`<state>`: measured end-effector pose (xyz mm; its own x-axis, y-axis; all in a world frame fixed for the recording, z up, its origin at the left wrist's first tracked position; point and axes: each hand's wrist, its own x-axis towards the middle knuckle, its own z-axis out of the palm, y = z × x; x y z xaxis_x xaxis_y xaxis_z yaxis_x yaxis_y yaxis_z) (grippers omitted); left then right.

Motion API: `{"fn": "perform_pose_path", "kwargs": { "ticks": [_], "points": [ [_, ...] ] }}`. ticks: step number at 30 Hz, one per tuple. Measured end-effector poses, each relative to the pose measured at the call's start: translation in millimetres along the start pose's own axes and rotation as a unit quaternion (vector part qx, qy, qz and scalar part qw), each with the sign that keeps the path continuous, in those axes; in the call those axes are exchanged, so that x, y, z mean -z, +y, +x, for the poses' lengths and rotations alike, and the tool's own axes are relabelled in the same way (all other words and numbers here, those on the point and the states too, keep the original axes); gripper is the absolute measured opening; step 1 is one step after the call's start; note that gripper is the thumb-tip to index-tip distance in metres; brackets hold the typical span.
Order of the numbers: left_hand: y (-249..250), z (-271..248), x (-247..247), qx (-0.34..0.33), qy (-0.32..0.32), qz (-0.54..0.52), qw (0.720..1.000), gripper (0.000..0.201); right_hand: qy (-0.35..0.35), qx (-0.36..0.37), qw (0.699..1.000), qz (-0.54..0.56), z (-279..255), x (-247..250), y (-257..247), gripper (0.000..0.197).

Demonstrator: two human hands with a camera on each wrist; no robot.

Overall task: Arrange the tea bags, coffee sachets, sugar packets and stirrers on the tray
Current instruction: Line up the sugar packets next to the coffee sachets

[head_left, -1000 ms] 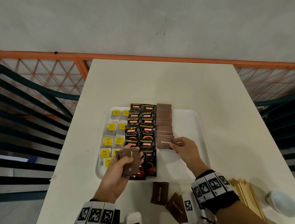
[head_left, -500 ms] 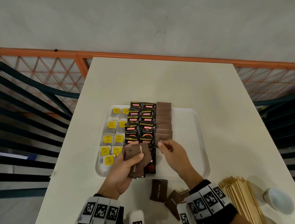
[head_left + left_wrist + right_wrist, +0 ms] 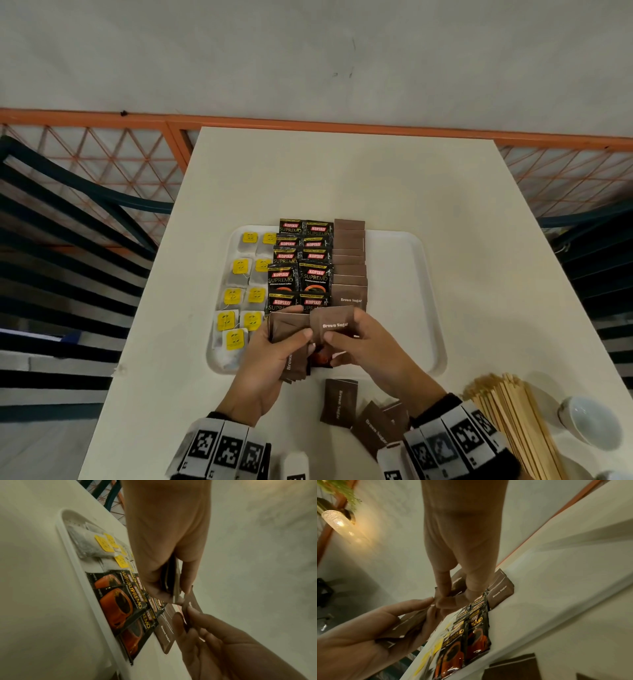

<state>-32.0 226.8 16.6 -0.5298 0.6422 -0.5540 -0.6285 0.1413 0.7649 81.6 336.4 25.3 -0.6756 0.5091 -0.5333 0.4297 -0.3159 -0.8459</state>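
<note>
A white tray [image 3: 404, 260] holds two columns of tea bags [image 3: 239, 294] with yellow tags, two columns of black coffee sachets [image 3: 301, 263] and one overlapping column of brown sugar packets [image 3: 350, 263]. My left hand [image 3: 274, 356] grips a fanned stack of brown sugar packets [image 3: 287, 334] over the tray's near edge. My right hand [image 3: 356, 339] pinches one brown sugar packet [image 3: 334, 323] at the top of that stack. In the left wrist view the stack [image 3: 173, 580] sits between thumb and fingers. The right wrist view shows my right fingers [image 3: 443, 586] on the packet [image 3: 456, 584].
Loose brown sugar packets [image 3: 339, 402] lie on the table in front of the tray. A pile of wooden stirrers [image 3: 513, 421] lies at the near right beside a small white cup [image 3: 591, 425]. The tray's right half is bare. An orange railing [image 3: 308, 121] runs behind the table.
My right hand has left the sugar column on the tray and come back to the stack in my left hand, where it now pinches the top packet.
</note>
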Motion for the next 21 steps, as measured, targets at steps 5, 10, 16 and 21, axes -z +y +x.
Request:
{"fn": "perform_pose_path", "kwargs": {
  "ticks": [5, 10, 16, 21],
  "points": [
    [0, 0, 1, 0.002, 0.006, 0.006, 1.0, 0.035, -0.003, 0.007, 0.985, -0.17, -5, 10, 4, 0.025],
    [-4, -1, 8, 0.053, -0.013, -0.059, 0.997, 0.031, 0.087, 0.0, 0.991, -0.106, 7, 29, 14, 0.014],
    [-1, -3, 19, 0.074, -0.081, -0.159, 0.981, 0.049, 0.197, -0.006, 0.976, -0.093, 33, 45, 20, 0.012],
    [-1, -4, 21, 0.065, -0.095, -0.123, 0.986, 0.053, 0.225, -0.01, 0.967, -0.121, 46, 43, 25, 0.013]
  ]
}}
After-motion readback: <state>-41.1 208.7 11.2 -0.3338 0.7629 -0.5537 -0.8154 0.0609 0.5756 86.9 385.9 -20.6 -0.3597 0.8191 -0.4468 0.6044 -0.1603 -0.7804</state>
